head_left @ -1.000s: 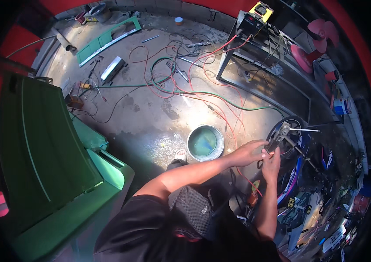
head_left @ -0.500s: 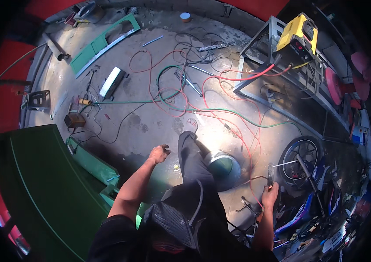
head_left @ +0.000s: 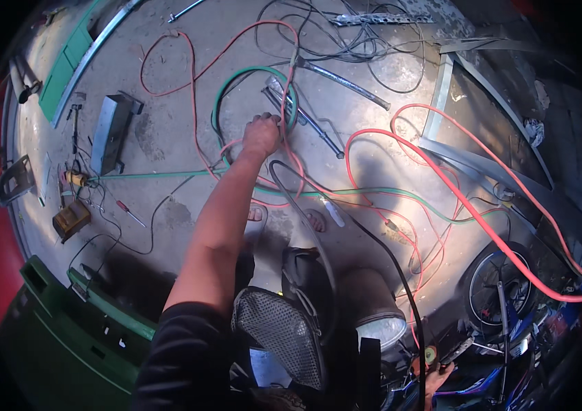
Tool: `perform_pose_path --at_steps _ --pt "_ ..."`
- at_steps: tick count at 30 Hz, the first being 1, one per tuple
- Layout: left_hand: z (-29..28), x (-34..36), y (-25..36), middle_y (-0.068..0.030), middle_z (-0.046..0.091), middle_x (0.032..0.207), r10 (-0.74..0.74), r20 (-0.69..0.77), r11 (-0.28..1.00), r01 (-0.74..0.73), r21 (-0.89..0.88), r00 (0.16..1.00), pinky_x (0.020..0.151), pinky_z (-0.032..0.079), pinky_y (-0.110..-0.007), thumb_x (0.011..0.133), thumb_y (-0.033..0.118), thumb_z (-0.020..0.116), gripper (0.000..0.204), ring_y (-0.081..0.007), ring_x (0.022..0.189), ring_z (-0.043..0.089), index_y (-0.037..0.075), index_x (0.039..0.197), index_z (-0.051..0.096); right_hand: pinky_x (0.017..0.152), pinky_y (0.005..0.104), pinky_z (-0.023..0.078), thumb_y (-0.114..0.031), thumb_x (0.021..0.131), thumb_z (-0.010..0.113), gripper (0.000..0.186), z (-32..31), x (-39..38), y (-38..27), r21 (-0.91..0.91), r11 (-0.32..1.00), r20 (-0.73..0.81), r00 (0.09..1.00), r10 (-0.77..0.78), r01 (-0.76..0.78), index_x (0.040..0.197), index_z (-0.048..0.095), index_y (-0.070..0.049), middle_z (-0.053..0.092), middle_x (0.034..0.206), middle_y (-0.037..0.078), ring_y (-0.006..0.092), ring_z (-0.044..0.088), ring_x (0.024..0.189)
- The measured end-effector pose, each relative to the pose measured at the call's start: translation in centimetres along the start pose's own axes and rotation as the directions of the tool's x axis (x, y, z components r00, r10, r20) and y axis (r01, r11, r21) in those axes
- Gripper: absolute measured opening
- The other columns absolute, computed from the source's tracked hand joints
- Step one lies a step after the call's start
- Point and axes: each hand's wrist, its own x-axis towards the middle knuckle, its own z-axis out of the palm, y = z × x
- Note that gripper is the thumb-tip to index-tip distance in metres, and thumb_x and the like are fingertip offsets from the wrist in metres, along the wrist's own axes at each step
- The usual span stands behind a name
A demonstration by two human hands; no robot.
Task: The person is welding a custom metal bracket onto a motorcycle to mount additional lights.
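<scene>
My left arm stretches forward over the floor. My left hand (head_left: 263,135) is curled closed at a thin red cable (head_left: 287,147), its fingertips turned away from view. Around it lie a looped green hose (head_left: 220,109) and some metal bars (head_left: 322,130). At the lower right, my right hand (head_left: 437,380) is partly cut off by dark shapes. It is closed on what looks like an electrode holder (head_left: 457,351) with a pale rod sticking out, close to a motorcycle wheel (head_left: 500,288). A small round greenish thing (head_left: 430,355) shows beside that hand.
A bucket (head_left: 380,329) stands by my legs. Thick red cable (head_left: 469,205) sweeps across the right, near an angled metal frame (head_left: 435,116). Grey metal channel (head_left: 111,133), a screwdriver (head_left: 131,212) and a brown box (head_left: 71,219) lie left; a green panel (head_left: 65,356) fills the lower left.
My view has tipped down and closer to the floor. My left hand has reached forward to the red cable, while my right hand has dropped toward the lower right with the electrode holder.
</scene>
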Motion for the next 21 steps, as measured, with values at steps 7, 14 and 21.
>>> perform_pose_path --at_steps 7,14,21 --pt "4.9 9.6 -4.1 -0.0066 0.058 0.132 0.314 -0.048 0.866 -0.265 0.424 0.948 0.106 0.038 -0.052 0.092 0.016 0.053 0.034 -0.0259 0.126 0.051 0.015 0.123 0.065 0.122 0.0417 0.023 -0.036 0.101 0.059 0.07 2.1 -0.3 7.7 -0.533 0.842 -0.259 0.964 -0.066 -0.085 0.153 0.032 0.001 0.02 0.161 0.03 0.0388 0.023 0.15" --pt "5.8 3.9 -10.7 -0.0099 0.06 0.122 0.107 0.103 0.813 -0.147 0.563 0.989 0.104 0.037 -0.054 0.095 0.023 0.052 0.028 -0.0264 0.121 0.055 0.011 0.117 0.063 0.087 0.0282 0.047 -0.027 0.103 0.06 0.051 5.7 -9.4 0.9 0.317 0.945 -0.33 0.943 0.035 0.076 0.142 0.041 -0.001 0.054 0.115 0.009 0.0175 0.054 0.099" --pt "-2.7 -13.2 -23.5 -0.0178 0.065 0.083 0.076 -0.022 0.994 -0.077 -0.08 0.997 0.067 0.047 -0.051 0.101 0.021 0.047 0.021 -0.0367 0.07 0.061 0.003 0.096 0.056 0.099 0.0298 0.039 -0.019 0.1 0.064 0.057 -2.0 -21.6 -3.4 0.28 0.96 -0.522 0.843 0.132 0.023 0.149 0.038 -0.005 0.055 0.124 0.008 0.0172 0.05 0.108"
